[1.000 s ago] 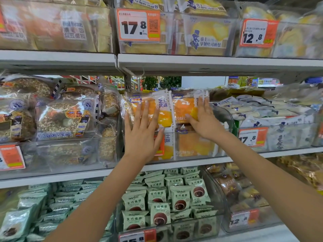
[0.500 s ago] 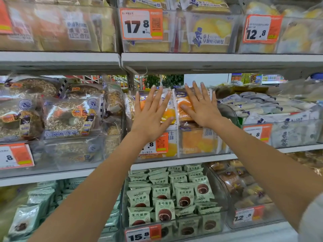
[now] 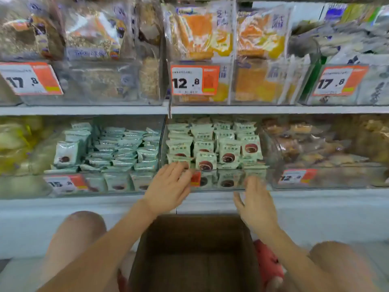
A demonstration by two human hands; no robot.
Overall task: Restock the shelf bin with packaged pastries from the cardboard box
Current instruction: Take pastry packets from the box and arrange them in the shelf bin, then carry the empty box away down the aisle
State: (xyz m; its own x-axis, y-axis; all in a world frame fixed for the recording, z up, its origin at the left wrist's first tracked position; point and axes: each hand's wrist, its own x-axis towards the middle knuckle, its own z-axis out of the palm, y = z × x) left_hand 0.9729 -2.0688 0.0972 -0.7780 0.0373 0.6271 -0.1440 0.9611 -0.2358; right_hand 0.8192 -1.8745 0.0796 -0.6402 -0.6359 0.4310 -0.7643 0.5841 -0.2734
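1. Reaching forward, the left hand [image 3: 168, 187] hangs with fingers loosely spread before the lower clear bin [image 3: 254, 182], holding nothing.
2. The right hand [image 3: 255, 204] is likewise spread wide and empty, just above the box.
3. The cardboard box [image 3: 195, 253] sits open between the person's bare knees, its inside dark.
4. The orange packaged pastries [image 3: 200, 32] stand upright in the shelf bin [image 3: 263, 85] above, behind a 12.8 price tag [image 3: 194, 80].

2 bare forearms, no sleeves, watch or rings visible on the left hand [image 3: 168, 189] or right hand [image 3: 257, 204]; bare knees [image 3: 83, 226] at 7 and 5 o'clock.
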